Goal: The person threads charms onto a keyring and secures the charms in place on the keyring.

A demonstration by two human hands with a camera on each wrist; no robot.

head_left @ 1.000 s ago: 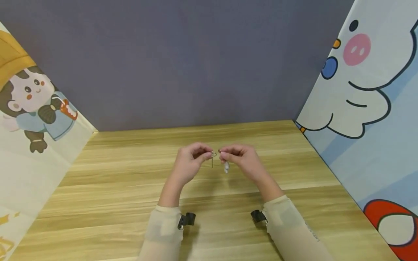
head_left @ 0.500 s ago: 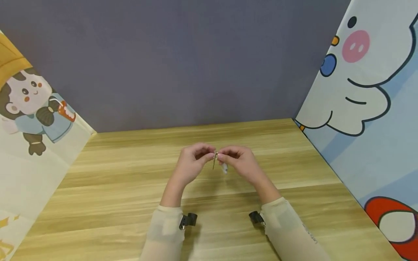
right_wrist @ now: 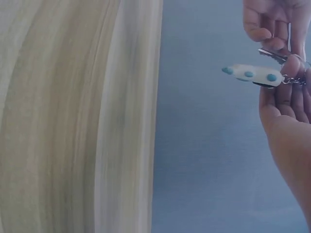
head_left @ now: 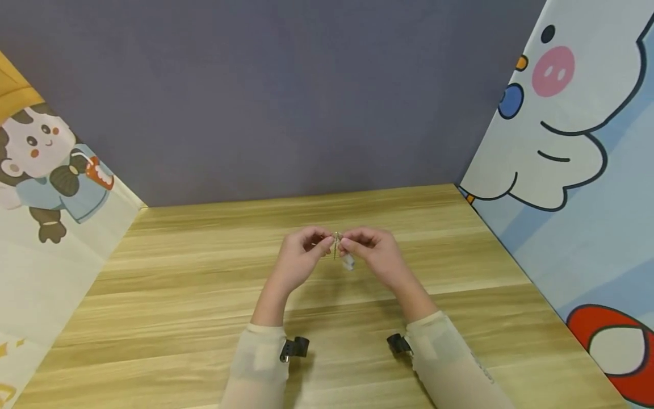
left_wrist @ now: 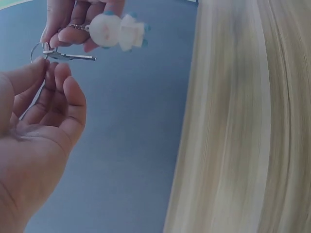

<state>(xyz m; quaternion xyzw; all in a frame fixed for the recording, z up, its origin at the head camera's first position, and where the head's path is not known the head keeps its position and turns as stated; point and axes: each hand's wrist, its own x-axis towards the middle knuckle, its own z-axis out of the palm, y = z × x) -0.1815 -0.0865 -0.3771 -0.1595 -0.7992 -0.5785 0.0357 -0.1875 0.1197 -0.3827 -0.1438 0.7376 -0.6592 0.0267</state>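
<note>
Over the middle of the table my left hand [head_left: 300, 258] and right hand [head_left: 377, 254] meet fingertip to fingertip. Thumb and fingers of the left pinch a thin metal key ring [left_wrist: 33, 50], from which a silver key [left_wrist: 74, 57] sticks out. My right hand pinches the end of a short chain [left_wrist: 77, 26] by the ring. From that chain hangs a small white figure charm with blue-green parts [left_wrist: 108, 30], also seen in the right wrist view as a charm [right_wrist: 257, 75]. A thin shiny strip shows along the left fingers; what it is, I cannot tell. Fingertips partly hide where chain and ring meet.
Below the hands lies a wood-grain table [head_left: 179, 295]. A grey-blue panel [head_left: 306, 102] stands at its back edge. Cartoon-printed walls rise on the left [head_left: 61, 255] and right [head_left: 577, 244]. Each sleeve carries a black wrist camera mount [head_left: 294, 347].
My hands have come together, closing the small gap between the ring and the chain end. The charm has swung slightly left. The head view has shifted a little.
</note>
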